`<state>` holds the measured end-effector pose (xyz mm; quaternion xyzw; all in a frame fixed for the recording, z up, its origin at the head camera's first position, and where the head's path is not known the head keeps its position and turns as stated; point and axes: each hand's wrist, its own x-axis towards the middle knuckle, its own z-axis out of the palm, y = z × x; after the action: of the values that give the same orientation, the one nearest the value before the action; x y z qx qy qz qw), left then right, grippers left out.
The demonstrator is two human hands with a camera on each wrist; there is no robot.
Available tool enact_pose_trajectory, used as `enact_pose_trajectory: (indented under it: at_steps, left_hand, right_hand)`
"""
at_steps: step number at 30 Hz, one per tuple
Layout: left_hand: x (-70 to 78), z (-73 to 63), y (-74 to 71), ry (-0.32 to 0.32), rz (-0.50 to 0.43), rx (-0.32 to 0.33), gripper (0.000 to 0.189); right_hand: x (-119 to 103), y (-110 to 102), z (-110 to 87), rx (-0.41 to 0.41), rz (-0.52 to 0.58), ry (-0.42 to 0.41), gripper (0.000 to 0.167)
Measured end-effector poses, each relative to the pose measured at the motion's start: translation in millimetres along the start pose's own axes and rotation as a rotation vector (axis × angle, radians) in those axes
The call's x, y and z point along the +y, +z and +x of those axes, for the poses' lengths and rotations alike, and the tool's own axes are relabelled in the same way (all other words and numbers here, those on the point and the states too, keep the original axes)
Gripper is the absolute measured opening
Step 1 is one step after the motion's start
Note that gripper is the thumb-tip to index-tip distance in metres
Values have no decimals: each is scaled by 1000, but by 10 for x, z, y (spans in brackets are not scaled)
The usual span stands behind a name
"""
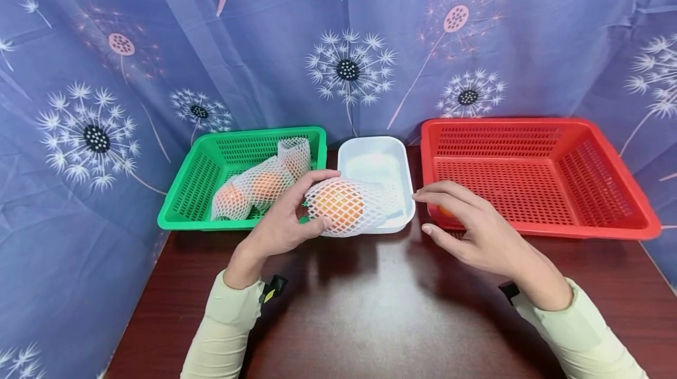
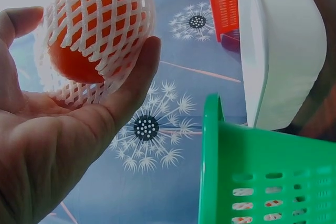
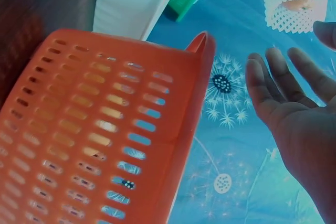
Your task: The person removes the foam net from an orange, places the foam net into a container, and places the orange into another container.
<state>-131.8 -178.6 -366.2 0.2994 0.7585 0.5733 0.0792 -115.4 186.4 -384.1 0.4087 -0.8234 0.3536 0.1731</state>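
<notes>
My left hand [image 1: 285, 214] grips an orange [image 1: 338, 205] in a white foam net sleeve [image 1: 378, 200], thumb on the near side and fingers on the far side. The sleeve's loose end points right, over the white tray [image 1: 404, 223]. In the left wrist view the orange's bare end [image 2: 76, 66] shows at the sleeve's opening, close to the palm. My right hand [image 1: 476, 229] holds nothing; its fingers are spread and slightly bent beside the near left corner of the red basket [image 1: 529, 227]. Partly hidden under those fingers, a reddish-orange fruit [image 1: 445, 213] lies in that corner.
On the left stands a green basket [image 1: 206, 225] with several fruits in white foam net sleeves [image 1: 264, 185]. The white tray sits between the two baskets on a dark wooden table [image 1: 381, 308]. A blue dandelion-print cloth [image 1: 275, 44] hangs behind them.
</notes>
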Motion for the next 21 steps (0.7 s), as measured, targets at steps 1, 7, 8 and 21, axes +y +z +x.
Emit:
enact_pose_trajectory:
  at_steps: [1, 7, 8, 21]
  left_hand:
    - [6, 3, 7, -2, -7, -3, 71]
    - [29, 32, 40, 1, -10, -9, 71]
    - [34, 36, 44, 3, -6, -10, 71]
    - [66, 97, 110, 33, -29, -36, 73]
  right_hand:
    - [-7, 2, 11, 0, 4, -3, 55]
    - [-36, 21, 65, 1, 29, -19, 51]
    - [-39, 26, 72, 2, 28, -20, 51]
    - [-76, 53, 143, 34, 46, -78, 38]
